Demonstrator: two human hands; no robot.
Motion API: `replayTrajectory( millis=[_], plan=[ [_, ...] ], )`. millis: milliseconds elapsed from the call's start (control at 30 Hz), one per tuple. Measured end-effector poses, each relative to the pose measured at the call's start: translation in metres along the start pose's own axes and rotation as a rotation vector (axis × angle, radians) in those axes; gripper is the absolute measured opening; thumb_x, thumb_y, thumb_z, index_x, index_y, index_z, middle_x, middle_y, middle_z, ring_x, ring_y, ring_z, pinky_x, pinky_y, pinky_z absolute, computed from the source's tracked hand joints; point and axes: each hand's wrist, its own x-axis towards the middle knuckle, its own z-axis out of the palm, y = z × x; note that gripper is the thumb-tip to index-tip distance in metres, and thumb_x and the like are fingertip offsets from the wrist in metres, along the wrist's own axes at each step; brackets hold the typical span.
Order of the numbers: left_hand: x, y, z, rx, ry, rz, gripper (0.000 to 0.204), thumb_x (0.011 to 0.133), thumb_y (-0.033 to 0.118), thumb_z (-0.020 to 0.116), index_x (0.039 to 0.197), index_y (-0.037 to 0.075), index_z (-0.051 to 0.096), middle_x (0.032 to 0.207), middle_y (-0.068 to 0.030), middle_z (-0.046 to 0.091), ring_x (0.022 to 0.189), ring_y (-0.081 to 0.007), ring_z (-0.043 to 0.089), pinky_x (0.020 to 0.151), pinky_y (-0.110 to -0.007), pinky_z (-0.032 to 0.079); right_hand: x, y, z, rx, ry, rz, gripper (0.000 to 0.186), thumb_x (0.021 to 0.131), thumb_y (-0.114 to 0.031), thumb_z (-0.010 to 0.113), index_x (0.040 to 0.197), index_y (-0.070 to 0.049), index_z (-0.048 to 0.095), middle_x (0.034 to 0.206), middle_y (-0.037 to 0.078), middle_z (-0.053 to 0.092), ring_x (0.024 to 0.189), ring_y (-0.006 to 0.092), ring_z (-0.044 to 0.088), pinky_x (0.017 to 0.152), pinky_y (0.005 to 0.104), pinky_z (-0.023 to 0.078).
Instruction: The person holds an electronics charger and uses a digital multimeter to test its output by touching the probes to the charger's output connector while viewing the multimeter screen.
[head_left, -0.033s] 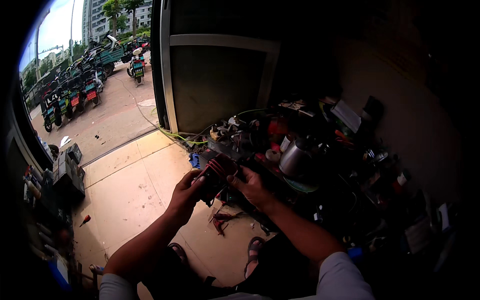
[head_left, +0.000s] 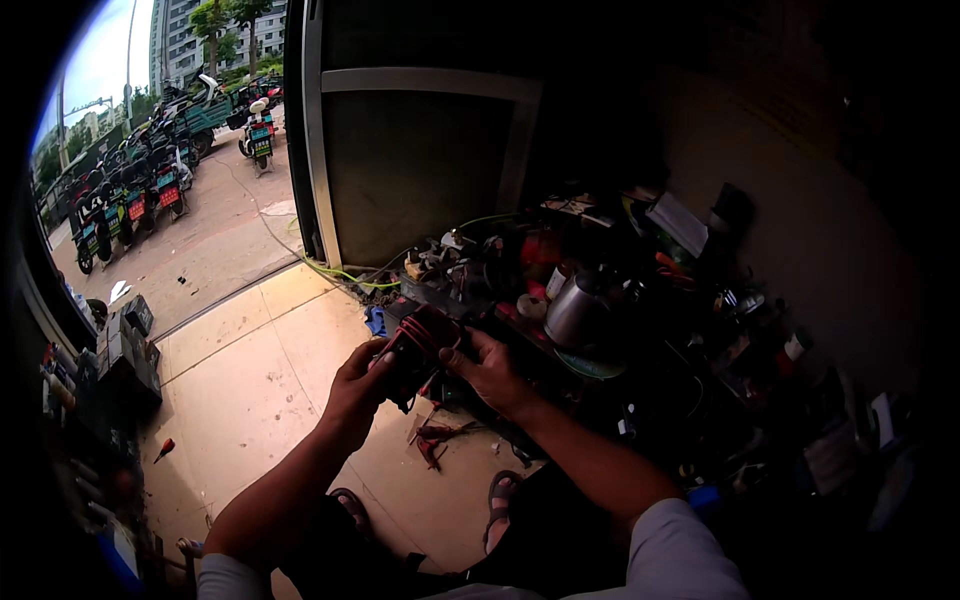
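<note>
Between my two hands is a dark object with red cable looped over its top (head_left: pixel 427 328); the dim light hides its exact kind. My left hand (head_left: pixel 358 385) is closed on its left side, thumb on the near face. At the right side, my right hand (head_left: pixel 490 373) grips it with thumb and bent fingers. Below the hands, on the tiled floor, lies a red-handled hand tool like pliers (head_left: pixel 434 440), partly in shadow. A small blue thing (head_left: pixel 375 320) lies just beyond my left hand.
To the right, a metal kettle (head_left: pixel 577 310) stands amid dark clutter. Dark boxy blocks (head_left: pixel 128 355) and a red-handled screwdriver (head_left: pixel 165 449) are at left. A yellow-green cable (head_left: pixel 345 277) runs past the door frame (head_left: pixel 320 180). Parked scooters (head_left: pixel 140 195) stand outside.
The surroundings have shifted slightly to the left in the picture. Both hands keep their hold on the dark object with red cable.
</note>
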Motion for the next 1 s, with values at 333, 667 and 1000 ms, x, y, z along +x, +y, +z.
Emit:
replayTrajectory(
  millis=[333, 667, 1000],
  plan=[
    [0.006, -0.023, 0.037, -0.103, -0.077, 0.127, 0.050, 0.108, 0.028, 0.059, 0.150, 0.003, 0.046, 0.126, -0.0116, 0.067, 0.105, -0.0197, 0.068, 0.088, -0.038, 0.056, -0.024, -0.010, 0.001, -0.413, 0.050, -0.105, 0.055, 0.106, -0.021, 0.069, 0.150, 0.004, 0.046, 0.131, 0.011, 0.069, 0.117, 0.0139, 0.064, 0.098, 0.0330, 0.056],
    [0.016, -0.033, 0.087, -0.031, -0.290, 0.012, 0.055, 0.103, 0.016, 0.068, 0.153, 0.002, 0.048, 0.145, -0.0124, 0.060, 0.127, -0.0248, 0.064, 0.102, -0.044, 0.056, -0.053, -0.015, -0.071, 0.258, 0.231, 0.027, 0.049, 0.103, -0.024, 0.073, 0.145, -0.006, 0.055, 0.128, 0.004, 0.067, 0.112, 0.0108, 0.064, 0.091, 0.0292, 0.059],
    [0.028, -0.055, 0.068, 0.249, -0.266, -0.203, 0.037, 0.099, 0.008, 0.073, 0.132, -0.005, 0.064, 0.125, -0.0161, 0.071, 0.109, -0.0256, 0.071, 0.083, -0.037, 0.061, -0.119, -0.063, -0.291, 0.245, 1.079, -0.160, 0.022, 0.100, -0.027, 0.075, 0.114, -0.013, 0.064, 0.097, 0.000, 0.070, 0.078, 0.0150, 0.068, 0.066, 0.0316, 0.059]
  ],
)
